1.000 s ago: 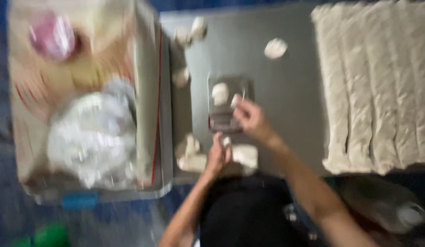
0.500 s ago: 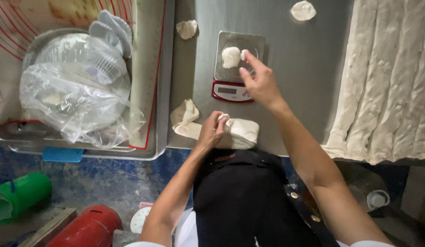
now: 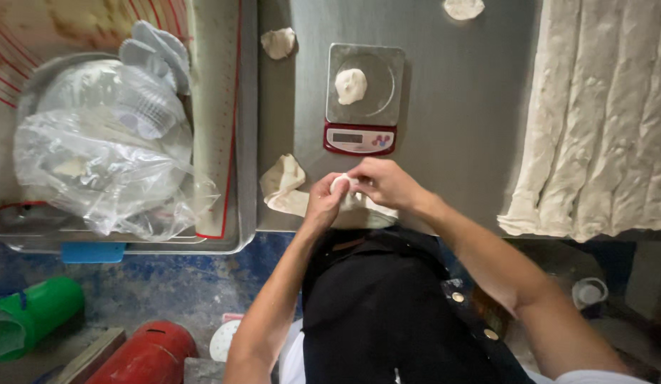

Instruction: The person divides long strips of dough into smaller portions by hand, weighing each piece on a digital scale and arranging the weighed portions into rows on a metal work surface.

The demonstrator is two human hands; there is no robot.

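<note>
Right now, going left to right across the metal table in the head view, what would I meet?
Crumpled plastic bag → tray → small dough lump → scale carrying a dough ball → another dough piece → floured cloth.

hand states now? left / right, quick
Left hand: closed on the small dough piece.
Right hand: fingers pinched on the same dough piece, above the large dough lump at the steel table edge.

Dough lump [image 3: 350, 85] off-white. Scale [image 3: 362, 99] grey steel top, red front. Table [image 3: 458, 107] grey metal. Cloth [image 3: 600, 121] cream. Mat [image 3: 213, 107] beige, red lines. Bucket [image 3: 28, 316] green. Apron [image 3: 387, 313] black.
</note>
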